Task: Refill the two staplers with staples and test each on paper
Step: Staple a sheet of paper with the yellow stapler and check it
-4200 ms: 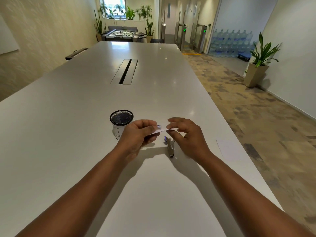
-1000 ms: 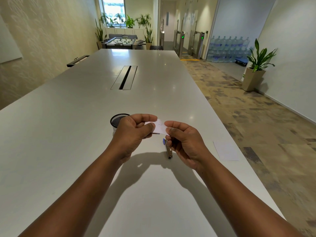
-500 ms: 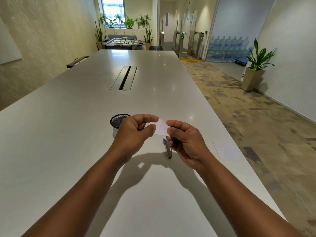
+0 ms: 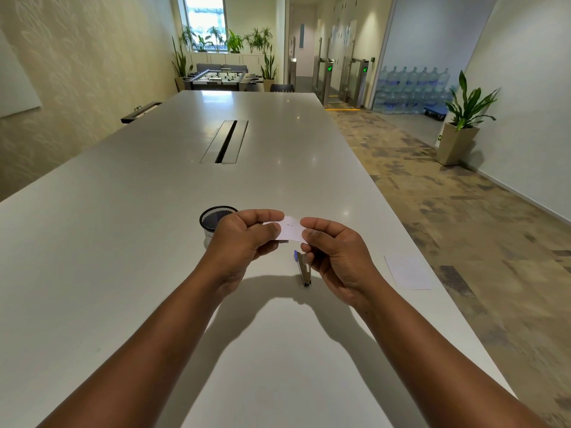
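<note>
A small white slip of paper (image 4: pixel 291 230) with a staple mark near its top is held up above the table between both hands. My left hand (image 4: pixel 244 242) pinches its left end with thumb and forefinger. My right hand (image 4: pixel 335 257) pinches its right end. Below them a small stapler (image 4: pixel 303 270) with a blue tip lies on the white table (image 4: pixel 123 242), partly hidden by my right hand. Whether the second stapler is in view I cannot tell.
A black mesh cup (image 4: pixel 216 219) stands just behind my left hand. A white sheet of paper (image 4: pixel 409 271) lies near the table's right edge. A cable slot (image 4: pixel 227 142) runs down the table's middle. The floor drops off to the right.
Since 4.2 s ago both hands lifted the slip from low over the stapler and turned it to face me. Over the last second the hands barely moved.
</note>
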`<state>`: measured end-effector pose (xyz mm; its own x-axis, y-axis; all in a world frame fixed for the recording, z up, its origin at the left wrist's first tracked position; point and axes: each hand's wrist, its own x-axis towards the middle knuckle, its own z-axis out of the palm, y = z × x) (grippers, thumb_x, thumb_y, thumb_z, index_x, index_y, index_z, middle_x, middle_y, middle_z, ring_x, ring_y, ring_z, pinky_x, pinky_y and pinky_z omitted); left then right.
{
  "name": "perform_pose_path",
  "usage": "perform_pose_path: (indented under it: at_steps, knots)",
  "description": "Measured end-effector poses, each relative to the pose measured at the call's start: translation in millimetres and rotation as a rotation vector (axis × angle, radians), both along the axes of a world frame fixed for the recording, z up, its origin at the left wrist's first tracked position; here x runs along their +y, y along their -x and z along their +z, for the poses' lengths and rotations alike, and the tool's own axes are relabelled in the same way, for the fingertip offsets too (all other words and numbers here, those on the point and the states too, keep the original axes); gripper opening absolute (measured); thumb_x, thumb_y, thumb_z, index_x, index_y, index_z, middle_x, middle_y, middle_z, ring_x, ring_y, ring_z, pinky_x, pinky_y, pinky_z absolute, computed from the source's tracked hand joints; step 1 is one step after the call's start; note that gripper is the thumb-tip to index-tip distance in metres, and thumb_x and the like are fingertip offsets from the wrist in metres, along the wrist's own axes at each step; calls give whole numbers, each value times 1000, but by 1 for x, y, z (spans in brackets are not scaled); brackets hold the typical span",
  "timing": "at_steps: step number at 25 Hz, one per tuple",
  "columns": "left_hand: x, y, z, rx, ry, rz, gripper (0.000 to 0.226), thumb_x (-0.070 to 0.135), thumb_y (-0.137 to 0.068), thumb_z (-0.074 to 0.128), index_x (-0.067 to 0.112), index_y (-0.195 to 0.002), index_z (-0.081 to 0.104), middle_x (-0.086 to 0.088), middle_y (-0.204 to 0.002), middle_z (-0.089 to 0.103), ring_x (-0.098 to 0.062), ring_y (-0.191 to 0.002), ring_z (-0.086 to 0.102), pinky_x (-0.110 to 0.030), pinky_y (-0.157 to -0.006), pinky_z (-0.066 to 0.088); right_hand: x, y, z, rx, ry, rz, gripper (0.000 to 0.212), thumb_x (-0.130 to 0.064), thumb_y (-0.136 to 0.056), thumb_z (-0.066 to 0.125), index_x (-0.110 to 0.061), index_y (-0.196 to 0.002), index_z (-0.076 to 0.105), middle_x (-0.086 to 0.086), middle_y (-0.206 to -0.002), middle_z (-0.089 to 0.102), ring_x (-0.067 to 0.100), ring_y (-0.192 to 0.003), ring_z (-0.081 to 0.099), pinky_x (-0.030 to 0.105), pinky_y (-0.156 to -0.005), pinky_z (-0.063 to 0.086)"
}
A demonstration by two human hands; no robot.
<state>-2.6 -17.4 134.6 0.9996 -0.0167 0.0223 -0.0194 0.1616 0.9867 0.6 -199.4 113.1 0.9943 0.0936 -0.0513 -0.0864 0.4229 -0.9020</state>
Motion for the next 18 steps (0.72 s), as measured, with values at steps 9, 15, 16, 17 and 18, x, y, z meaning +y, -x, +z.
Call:
perform_pose_path:
  at_steps: [9,15,16,17,18]
  knots:
    - [-4,1,3,149,182,9,14,-5,-91,65,3,-99,74,-13,-88,79,-20,-72,75,-19,-57,57,0,1,1,10,19,-24,16,2,-91,68,1,-106,73,9,-73,71,15,-62,63,23,-56,52]
    - [-5,3,4,229,265,3,15,-6,-90,64,2,-96,75,-15,-85,78,-18,-69,76,-18,-56,57,-2,1,2,18,21,-31,13,0,-91,70,-1,-103,74,9,-73,71,15,-63,64,23,-57,53]
    - [-5,3,4,238,274,3,15,-6,-90,64,2,-96,75,-15,-84,78,-18,-69,76,-18,-57,57,-2,1,2,17,23,-33,13,0,-91,70,-1,-103,74,10,-73,72,16,-63,64,23,-57,53]
    - [-5,3,4,248,283,4,15,-6,-91,63,1,-96,75,-15,-84,78,-18,-69,76,-18,-57,58,-2,1,2,15,26,-35,13,0,-91,70,-2,-102,75,10,-74,72,16,-63,64,23,-57,53]
    - [-6,3,4,258,292,5,15,-6,-91,63,1,-96,75,-15,-84,78,-18,-70,76,-18,-57,58,-2,2,3,11,32,-40,13,0,-91,70,-2,-102,75,11,-75,72,16,-63,64,23,-57,53]
